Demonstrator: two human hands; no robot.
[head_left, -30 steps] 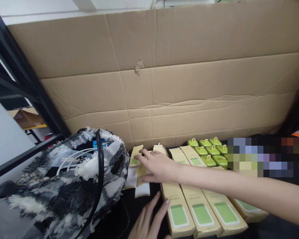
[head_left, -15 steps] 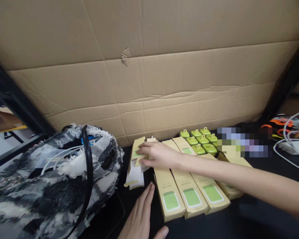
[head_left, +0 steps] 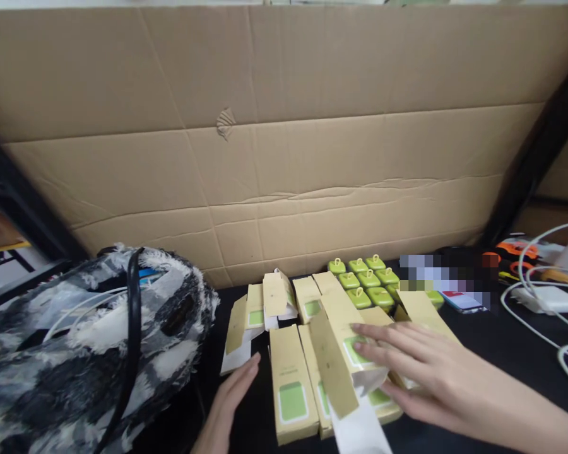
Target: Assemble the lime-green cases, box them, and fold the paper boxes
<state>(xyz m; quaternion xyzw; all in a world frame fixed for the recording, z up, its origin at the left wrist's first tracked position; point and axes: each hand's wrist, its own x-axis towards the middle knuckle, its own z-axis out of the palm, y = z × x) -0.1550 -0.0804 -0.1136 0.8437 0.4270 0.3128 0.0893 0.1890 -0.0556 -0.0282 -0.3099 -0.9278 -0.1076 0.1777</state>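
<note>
My right hand [head_left: 421,362] holds an opened box [head_left: 343,315] by its right side, above the row of closed boxes. That box has its flap folded out and a white inner part hanging down. My left hand [head_left: 230,403] rests at the lower left with its fingers stretched out, touching no box. Just right of it lies a closed tan box [head_left: 291,384] with a green picture. Behind stand other opened boxes [head_left: 275,295] with loose flaps. Several green cases [head_left: 369,277] with small loops sit in rows at the back.
A shaggy black and white bag [head_left: 161,315] with a black strap fills the left side. Tall cardboard [head_left: 284,151] stands behind. White cables and a charger [head_left: 549,297], orange-handled tools [head_left: 518,252] and a partly blurred phone [head_left: 464,299] lie at the right.
My right hand has moved from the opened boxes at the back left to the right and nearer, now with an opened box. My left hand has shifted slightly left. The view has also shifted.
</note>
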